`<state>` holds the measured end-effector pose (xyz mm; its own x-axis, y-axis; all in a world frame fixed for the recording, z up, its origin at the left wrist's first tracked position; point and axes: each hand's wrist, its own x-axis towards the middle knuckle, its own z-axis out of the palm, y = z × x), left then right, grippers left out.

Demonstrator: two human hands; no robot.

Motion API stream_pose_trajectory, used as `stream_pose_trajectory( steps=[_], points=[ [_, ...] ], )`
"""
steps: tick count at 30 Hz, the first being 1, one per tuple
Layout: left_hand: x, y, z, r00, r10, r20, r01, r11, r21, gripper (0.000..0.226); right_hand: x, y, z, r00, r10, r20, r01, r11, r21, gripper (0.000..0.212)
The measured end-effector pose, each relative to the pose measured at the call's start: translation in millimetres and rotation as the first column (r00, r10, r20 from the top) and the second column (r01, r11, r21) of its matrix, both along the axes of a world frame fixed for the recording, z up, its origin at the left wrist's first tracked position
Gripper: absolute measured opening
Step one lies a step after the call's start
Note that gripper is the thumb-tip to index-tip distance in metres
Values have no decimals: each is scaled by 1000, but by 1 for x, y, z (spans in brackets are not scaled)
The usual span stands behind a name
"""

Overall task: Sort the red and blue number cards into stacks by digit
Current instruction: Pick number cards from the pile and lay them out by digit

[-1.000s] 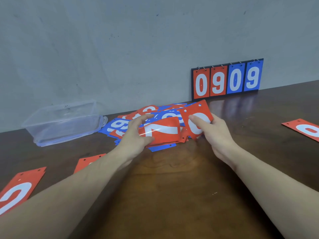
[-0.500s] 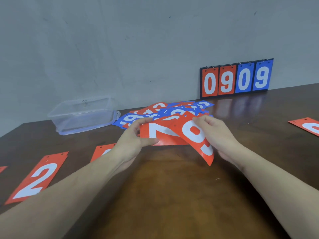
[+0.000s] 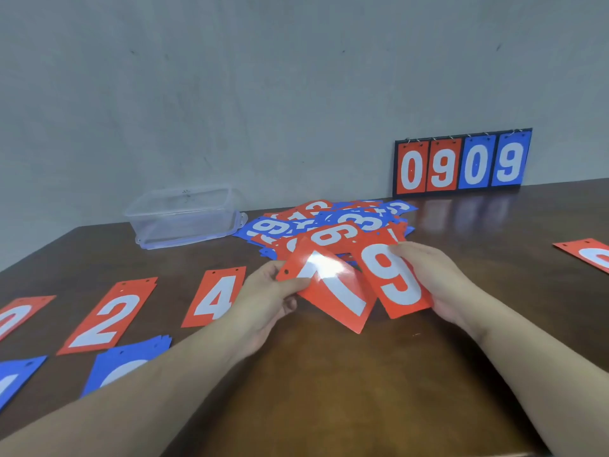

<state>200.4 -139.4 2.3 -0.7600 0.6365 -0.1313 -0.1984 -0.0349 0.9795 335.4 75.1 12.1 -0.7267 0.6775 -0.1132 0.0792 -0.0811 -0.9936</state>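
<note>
The left hand (image 3: 267, 295) pinches a red 7 card (image 3: 333, 291) by its edge; the right hand (image 3: 428, 278) grips a red 9 card (image 3: 393, 282). Both cards are lifted above the tabletop (image 3: 329, 390), overlapping. Behind them, by the far edge, lies the mixed pile (image 3: 329, 222). Toward the left edge lie a red 4 (image 3: 214, 296) and a red 2 (image 3: 108, 316).
</note>
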Motion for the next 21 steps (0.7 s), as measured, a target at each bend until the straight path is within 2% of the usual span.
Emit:
stream_pose_trajectory(
  steps=[4, 7, 10, 15, 19, 21],
  points=[
    [0, 12, 0, 994, 32, -104, -43, 993, -112, 35, 17, 13, 1, 998, -43, 34, 44, 999, -13, 11],
    [5, 33, 5, 975, -18, -222, -35, 972, -230, 26, 34, 22, 3, 999, -39, 28, 39, 999, 0, 10],
    [16, 60, 11, 948, -78, -307, -13, 959, -284, 28, 49, 30, 1, 999, -54, -5, 54, 999, -1, 11],
    [36, 109, 2, 917, -117, -382, 15, 966, -259, 37, 70, 44, 1, 997, -76, -34, 77, 996, 40, 21],
    [47, 149, -7, 770, -212, -602, -41, 925, -378, 39, 85, 55, 0, 995, -98, 1, 98, 989, 108, 22],
    [50, 161, -11, 713, -273, -646, -58, 895, -442, 38, 91, 59, -3, 995, -100, -16, 101, 990, 100, 19]
  ],
)
